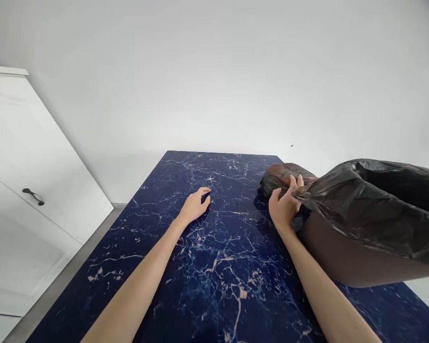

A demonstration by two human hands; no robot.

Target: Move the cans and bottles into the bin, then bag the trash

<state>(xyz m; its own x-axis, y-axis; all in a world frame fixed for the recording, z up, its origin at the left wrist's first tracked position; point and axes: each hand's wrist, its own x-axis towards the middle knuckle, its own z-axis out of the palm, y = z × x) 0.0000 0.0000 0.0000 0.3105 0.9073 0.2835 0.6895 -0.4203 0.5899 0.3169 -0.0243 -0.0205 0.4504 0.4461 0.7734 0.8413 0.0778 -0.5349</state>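
A thin black plastic bag (346, 202) lines a dark brown bin (357, 259) at the right, its rim spread over the bin's mouth. Toward the table's far side, a bunched, bulging part of the bag (282, 177) lies on the tabletop, with reddish and greenish tones showing through; its contents cannot be made out. My right hand (285, 204) has its fingers curled on this bag between the bulge and the bin. My left hand (196, 205) rests on the table, holding nothing, its thumb and forefinger bent with a gap between them.
A dark blue marble-patterned table (214, 262) reaches the white wall (214, 85). At the left stands a white cabinet (39, 143) with a black handle (33, 196). A strip of grey floor (71, 259) runs between cabinet and table.
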